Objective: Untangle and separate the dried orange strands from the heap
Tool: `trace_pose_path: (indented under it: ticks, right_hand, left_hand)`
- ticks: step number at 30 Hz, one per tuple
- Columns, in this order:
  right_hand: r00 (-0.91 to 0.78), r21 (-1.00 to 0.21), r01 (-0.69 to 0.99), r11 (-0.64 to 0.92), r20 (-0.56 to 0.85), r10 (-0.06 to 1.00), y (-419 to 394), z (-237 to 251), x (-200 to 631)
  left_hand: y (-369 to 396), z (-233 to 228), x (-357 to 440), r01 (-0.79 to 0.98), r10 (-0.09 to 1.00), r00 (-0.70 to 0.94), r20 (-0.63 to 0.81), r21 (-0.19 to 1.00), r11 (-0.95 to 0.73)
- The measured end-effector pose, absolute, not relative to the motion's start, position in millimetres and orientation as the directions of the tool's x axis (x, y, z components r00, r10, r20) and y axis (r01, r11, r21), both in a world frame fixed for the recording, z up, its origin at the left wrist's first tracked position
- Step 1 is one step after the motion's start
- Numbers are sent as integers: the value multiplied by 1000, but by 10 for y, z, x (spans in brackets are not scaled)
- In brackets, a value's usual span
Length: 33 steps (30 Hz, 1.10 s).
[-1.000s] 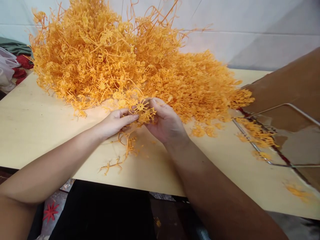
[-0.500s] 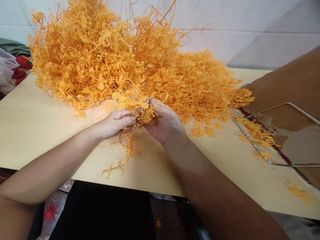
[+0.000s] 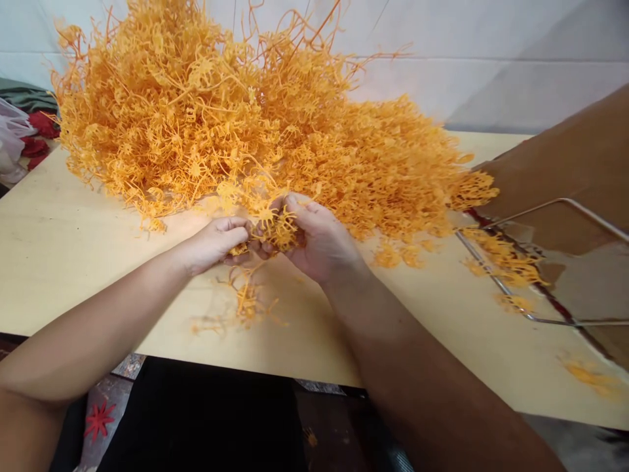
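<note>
Head view: left hand (image 3: 216, 241) and right hand (image 3: 314, 239) meet at centre, each grip closed on a small orange plastic sprue cluster (image 3: 272, 226) held just above the pale wooden worktop (image 3: 59, 255). Big tangled heap of orange plastic sprues (image 3: 236, 124) lies just beyond, touching the hands. Loose orange strands (image 3: 243, 301) lie near the left hand. Brown bag on a wire frame (image 3: 565, 216) at right.
</note>
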State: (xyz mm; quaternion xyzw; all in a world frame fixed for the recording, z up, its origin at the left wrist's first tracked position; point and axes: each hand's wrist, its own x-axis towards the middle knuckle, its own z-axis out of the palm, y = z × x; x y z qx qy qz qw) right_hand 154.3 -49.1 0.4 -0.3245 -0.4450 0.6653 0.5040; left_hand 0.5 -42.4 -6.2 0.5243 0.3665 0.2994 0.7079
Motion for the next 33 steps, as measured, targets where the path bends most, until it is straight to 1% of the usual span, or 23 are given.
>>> trace_pose_path:
  ticks: [2,5,8,11,13,16,18,20,22,24,27,30,33]
  right_hand:
    - [-246,-924,-376,-72,24,969,-477,-32,1531]
    - [-183,-927,-372,-40,31,983,-465,-40,1547]
    - [-183,-932,-357,-58,9,983,-466,-30,1556]
    - [-199,-939,-336,-73,-5,980,-470,-29,1545]
    - [-197,-945,-318,-75,-11,980,-475,-34,1533]
    - [-219,-958,-278,-65,-2,976,-497,-46,1504]
    - [-236,-969,-240,-49,9,972,-514,-61,1477]
    - [-223,-975,-218,-49,1,975,-525,-75,1451]
    - [-199,-972,-227,-68,-22,980,-531,-82,1435]
    - [-175,-965,-254,-71,-26,984,-533,-75,1429]
    - [-137,-949,-315,-33,11,990,-536,-51,1435]
    - [-135,-930,-367,-27,24,991,-534,-36,1443]
    - [-144,-910,-405,-87,-30,989,-526,-43,1438]
  left_hand:
    - [-414,-65,19,-75,829,519,-209,955,288]
    - [-404,-72,22,-149,863,476,-168,952,268]
    - [-398,-85,14,-183,893,424,-151,951,248]
    - [-401,-89,13,-129,916,386,-110,977,171]
    - [-407,-89,18,-56,935,354,-38,997,61]
    - [-414,-105,27,37,946,312,89,994,-106]
    - [-416,-128,30,44,936,331,116,989,-138]
    - [-414,-151,32,12,926,363,103,993,-115]
    - [-412,-159,37,-44,923,379,71,997,-58]
    - [-412,-146,45,-115,922,388,24,993,23]
    - [-423,-106,56,-202,914,402,-51,969,143]
    - [-426,-94,56,-243,908,407,-105,945,218]
    - [-406,-130,45,-246,882,450,-143,929,276]
